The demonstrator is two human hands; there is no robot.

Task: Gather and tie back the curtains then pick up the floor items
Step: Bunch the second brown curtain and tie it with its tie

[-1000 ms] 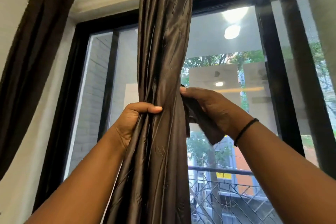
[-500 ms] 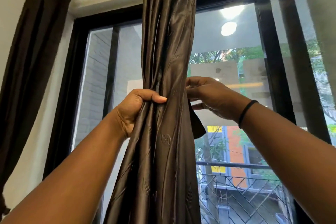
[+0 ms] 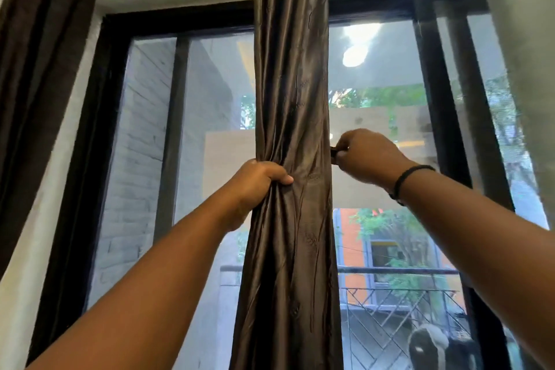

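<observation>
A shiny dark brown curtain (image 3: 292,105) hangs bunched into a narrow column in front of the window. My left hand (image 3: 258,182) clutches the gathered folds from the left side, thumb across the front. To the right of the column, my right hand (image 3: 365,156) is closed and pinches a small dark end of fabric at the curtain's right edge; whether it is a tie strip or the curtain's own edge I cannot tell. A black band sits on that wrist. No floor items are in view.
A second dark curtain (image 3: 39,69) hangs at the far left against the white wall. A pale curtain (image 3: 522,54) fills the upper right. Behind the curtain stands a black-framed window (image 3: 180,21), with a balcony railing (image 3: 399,291) outside.
The loose flap that hung below my right hand is gone from sight; that hand now pinches only a small end and sits farther right of the column. My left hand grips the bundle more tightly.
</observation>
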